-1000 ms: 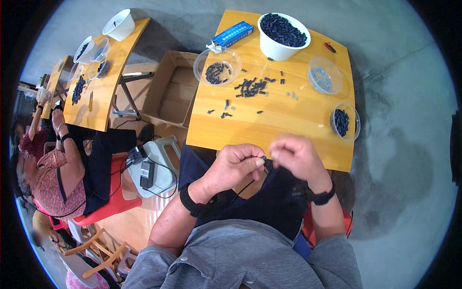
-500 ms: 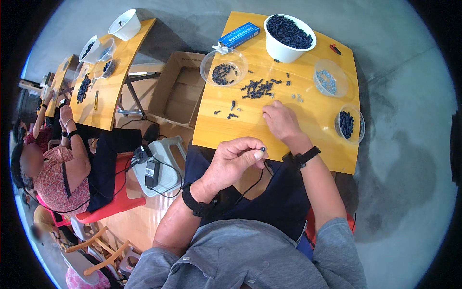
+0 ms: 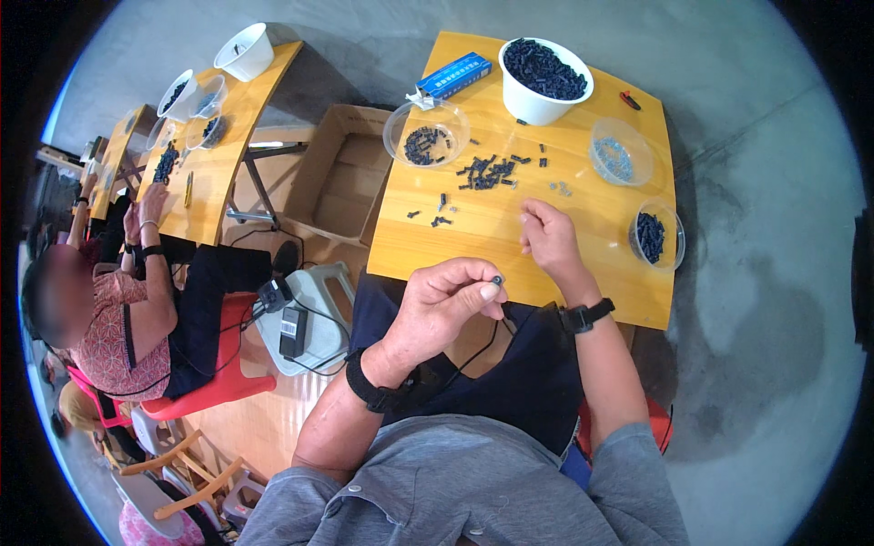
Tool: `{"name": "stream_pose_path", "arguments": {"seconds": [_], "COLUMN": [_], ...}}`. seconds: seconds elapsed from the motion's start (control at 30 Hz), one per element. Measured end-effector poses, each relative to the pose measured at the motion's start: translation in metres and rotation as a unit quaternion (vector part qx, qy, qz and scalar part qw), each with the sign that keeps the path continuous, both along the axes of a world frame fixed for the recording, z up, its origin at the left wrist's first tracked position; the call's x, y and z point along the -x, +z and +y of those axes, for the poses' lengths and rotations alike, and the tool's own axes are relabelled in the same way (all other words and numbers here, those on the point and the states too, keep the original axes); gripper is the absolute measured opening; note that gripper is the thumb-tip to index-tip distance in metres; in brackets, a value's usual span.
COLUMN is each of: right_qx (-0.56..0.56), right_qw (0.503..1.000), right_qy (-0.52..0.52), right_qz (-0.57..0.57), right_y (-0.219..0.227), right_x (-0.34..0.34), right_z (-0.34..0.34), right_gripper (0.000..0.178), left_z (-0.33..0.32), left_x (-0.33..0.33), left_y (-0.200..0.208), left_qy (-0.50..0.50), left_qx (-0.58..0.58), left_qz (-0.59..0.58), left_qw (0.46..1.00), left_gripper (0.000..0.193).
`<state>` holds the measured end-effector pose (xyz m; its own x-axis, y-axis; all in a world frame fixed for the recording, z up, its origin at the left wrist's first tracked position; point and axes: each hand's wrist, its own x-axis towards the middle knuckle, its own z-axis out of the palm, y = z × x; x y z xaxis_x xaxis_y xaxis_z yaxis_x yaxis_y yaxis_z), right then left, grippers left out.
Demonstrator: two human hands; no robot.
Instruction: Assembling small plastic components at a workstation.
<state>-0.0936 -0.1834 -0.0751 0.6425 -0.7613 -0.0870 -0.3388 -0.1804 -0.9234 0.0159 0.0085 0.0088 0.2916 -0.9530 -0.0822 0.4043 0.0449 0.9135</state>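
Just past the table's near edge, my left hand [image 3: 446, 300] pinches a small dark plastic piece [image 3: 497, 280] between thumb and forefinger; only its round end shows. My right hand [image 3: 552, 238] is over the table with its fingers curled in. Whatever those fingers hold, if anything, is hidden. Beyond it lie a few small silvery pieces [image 3: 561, 188] and a loose pile of short black plastic parts [image 3: 487, 173]. Some stray black parts [image 3: 442, 221] lie to the left of the right hand.
A white tub [image 3: 533, 107] heaped with black parts stands at the back. Clear bowls hold black parts [image 3: 424, 146], silvery pieces [image 3: 614, 158] and more black parts [image 3: 651, 237]. A blue box [image 3: 455, 75] and a red-black tool [image 3: 630, 100] lie there too. Another person [image 3: 127, 318] works at left.
My right hand has drawn back from beside the pile, slightly right and toward me, its fingers curled. The left hand keeps its pinch in nearly the same place.
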Motion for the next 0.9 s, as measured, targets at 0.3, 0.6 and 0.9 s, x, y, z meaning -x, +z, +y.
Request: {"name": "stream_pose_path", "arguments": {"seconds": [0.3, 0.6, 0.9], "right_qx": [-0.166, -0.051, 0.016], "right_qw": [0.957, 0.965, 0.962], "right_qy": [-0.02, 0.073, 0.092], "right_qz": [-0.239, -0.247, -0.257], "right_y": [0.077, 0.122, 0.127], "right_x": [0.023, 0.038, 0.039], "right_z": [0.049, 0.089, 0.1], "right_gripper": [0.011, 0.011, 0.011], "left_z": [0.004, 0.01, 0.015], "left_x": [0.006, 0.013, 0.016], "left_y": [0.005, 0.015, 0.025], "left_qy": [-0.001, -0.01, -0.016], "left_qx": [0.008, -0.003, 0.008], "left_qz": [0.022, -0.014, -0.018], "left_qw": [1.0, 1.0, 1.0], "left_gripper": [0.011, 0.012, 0.012]}}
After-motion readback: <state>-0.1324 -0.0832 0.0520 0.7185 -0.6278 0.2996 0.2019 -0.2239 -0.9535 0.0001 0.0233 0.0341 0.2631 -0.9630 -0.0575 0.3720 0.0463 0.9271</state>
